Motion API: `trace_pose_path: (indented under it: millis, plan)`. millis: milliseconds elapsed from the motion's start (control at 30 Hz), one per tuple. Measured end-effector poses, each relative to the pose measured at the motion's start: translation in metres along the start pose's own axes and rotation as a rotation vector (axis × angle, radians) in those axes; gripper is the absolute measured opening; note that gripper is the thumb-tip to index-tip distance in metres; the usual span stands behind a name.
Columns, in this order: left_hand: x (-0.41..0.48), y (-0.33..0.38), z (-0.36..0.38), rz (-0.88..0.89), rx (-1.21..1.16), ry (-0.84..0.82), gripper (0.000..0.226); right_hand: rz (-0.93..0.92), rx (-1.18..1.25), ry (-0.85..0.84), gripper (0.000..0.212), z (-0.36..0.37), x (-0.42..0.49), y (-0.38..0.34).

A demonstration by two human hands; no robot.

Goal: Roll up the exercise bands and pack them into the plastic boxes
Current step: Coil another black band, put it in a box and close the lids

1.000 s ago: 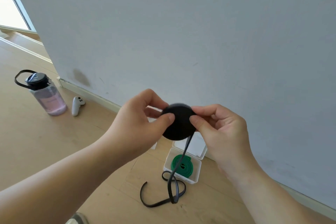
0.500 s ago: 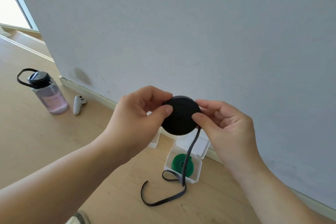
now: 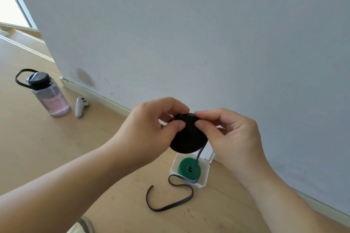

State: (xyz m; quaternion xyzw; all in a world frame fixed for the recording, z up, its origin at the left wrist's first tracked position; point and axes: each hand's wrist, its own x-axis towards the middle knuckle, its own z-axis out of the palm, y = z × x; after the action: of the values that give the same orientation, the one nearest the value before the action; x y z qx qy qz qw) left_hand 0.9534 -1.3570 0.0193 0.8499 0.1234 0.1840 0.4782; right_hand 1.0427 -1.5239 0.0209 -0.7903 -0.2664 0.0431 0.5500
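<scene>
The left hand and right hand both pinch the rolled black band, thumbs on its near face and fingers curled behind. Its loose tail hangs below the right hand and loops on the floor. Beneath the hands, an open plastic box holds a rolled green band. Far left of the hands stand a white controller and a water bottle.
</scene>
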Motion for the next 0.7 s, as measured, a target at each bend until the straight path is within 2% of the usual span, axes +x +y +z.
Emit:
trace_pose_path:
  millis: [167, 267, 333, 433, 567, 633, 700]
  plan:
    - [0.002, 0.0033, 0.0003, -0.209, -0.408, 0.137, 0.022, 0.122, 0.238, 0.037, 0.03, 0.0005, 0.0039, -0.003]
    - [0.0021, 0.0044, 0.002, -0.274, -0.505, 0.18, 0.019, 0.16, 0.291, 0.09, 0.022, 0.0026, 0.0043, -0.0033]
    - [0.0018, 0.0016, 0.0031, -0.243, -0.35, 0.128, 0.019, 0.144, 0.218, 0.109, 0.02, -0.0001, 0.0052, -0.0017]
    - [-0.0015, -0.0002, 0.0041, -0.106, -0.059, 0.02, 0.026, 0.049, 0.039, 0.039, 0.032, -0.002, 0.0026, -0.002]
    - [-0.0043, -0.0013, 0.0074, 0.112, 0.063, -0.051, 0.031, -0.088, -0.102, -0.036, 0.04, 0.0023, -0.0046, -0.0007]
    - [-0.0035, -0.0012, 0.0084, 0.116, 0.049, -0.042, 0.033, -0.026, -0.047, -0.021, 0.035, 0.0025, -0.0043, -0.0007]
    - [-0.0014, 0.0007, 0.0069, 0.034, -0.043, 0.009, 0.034, 0.058, 0.058, 0.012, 0.029, 0.0008, -0.002, -0.0024]
